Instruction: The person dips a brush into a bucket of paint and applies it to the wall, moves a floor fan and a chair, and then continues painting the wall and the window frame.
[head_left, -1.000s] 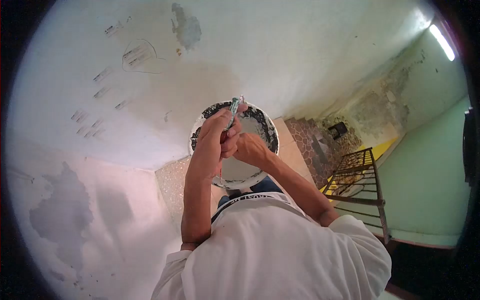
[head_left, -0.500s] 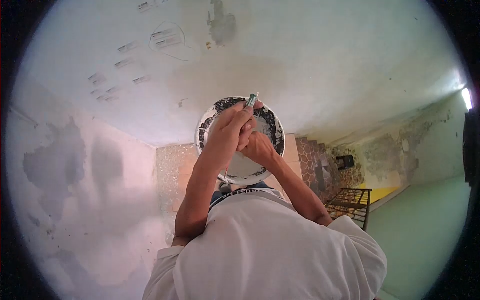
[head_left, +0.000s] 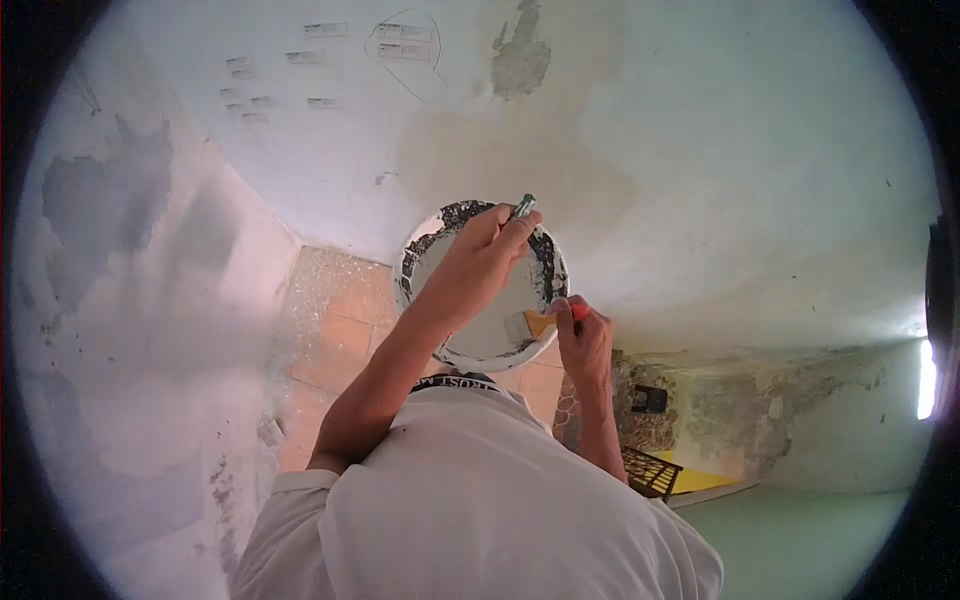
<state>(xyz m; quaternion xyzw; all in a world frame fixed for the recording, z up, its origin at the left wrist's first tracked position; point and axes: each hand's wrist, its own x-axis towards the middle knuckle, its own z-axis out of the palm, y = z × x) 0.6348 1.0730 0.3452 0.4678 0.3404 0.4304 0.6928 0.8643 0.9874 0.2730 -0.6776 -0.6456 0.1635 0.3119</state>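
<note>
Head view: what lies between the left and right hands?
The head view shows the scraper, held by the right hand, and pale paste in the bucket between it and the left hand, which grips a tool.

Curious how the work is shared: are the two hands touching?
Apart. In the head view, the bucket shows between the left hand, holding a green-handled tool, and the right hand, holding an orange scraper.

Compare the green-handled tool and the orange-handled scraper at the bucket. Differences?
1. The green-handled tool sits in the left hand at the far rim of the bucket; the orange-handled scraper is in the right hand at its right rim.
2. Only the green-handled tool's handle end shows; the orange-handled scraper shows its blade, pointing into the bucket.
Shared: each is held in a closed grip over the bucket.
</note>
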